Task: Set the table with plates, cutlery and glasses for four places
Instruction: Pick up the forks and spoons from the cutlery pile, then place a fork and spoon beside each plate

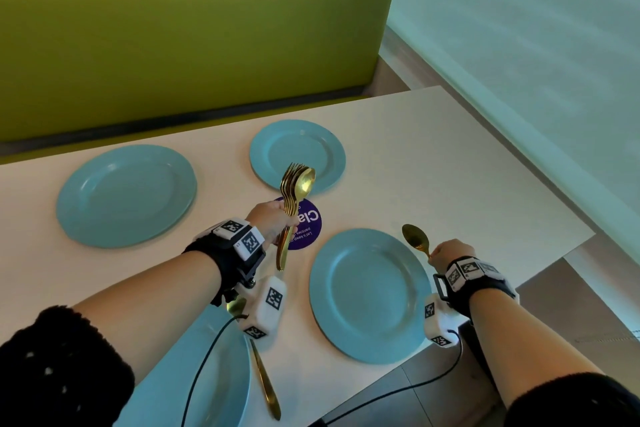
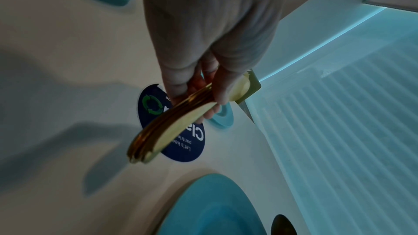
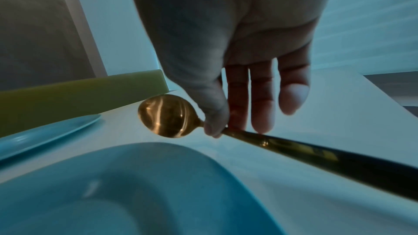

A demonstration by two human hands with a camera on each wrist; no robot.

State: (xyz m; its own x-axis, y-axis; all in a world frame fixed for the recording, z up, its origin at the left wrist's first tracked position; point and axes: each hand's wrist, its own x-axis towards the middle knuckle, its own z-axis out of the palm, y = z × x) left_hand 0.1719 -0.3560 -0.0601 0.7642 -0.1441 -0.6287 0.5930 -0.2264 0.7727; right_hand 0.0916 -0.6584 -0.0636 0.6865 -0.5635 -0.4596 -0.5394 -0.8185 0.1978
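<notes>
Several blue plates lie on the white table [image 1: 433, 156]: far left plate [image 1: 126, 194], far right plate [image 1: 298, 154], near right plate [image 1: 369, 293], near left plate [image 1: 214, 381] partly under my left arm. My left hand [image 1: 273, 222] grips a bundle of gold forks and spoons [image 1: 294, 198] upright above the table's middle; their handles [image 2: 162, 128] show in the left wrist view. My right hand [image 1: 450, 253] pinches a single gold spoon [image 1: 415, 239] by the neck, just right of the near right plate [image 3: 113, 194], bowl [image 3: 167, 115] pointing away. Another gold spoon [image 1: 263, 374] lies right of the near left plate.
A round purple sticker [image 1: 306, 225] sits at the table's middle. A green padded bench [image 1: 190, 45] runs along the far side. A frosted wall [image 1: 536, 45] stands on the right. The table's right edge is close to my right hand. Cables hang from both wrist cameras.
</notes>
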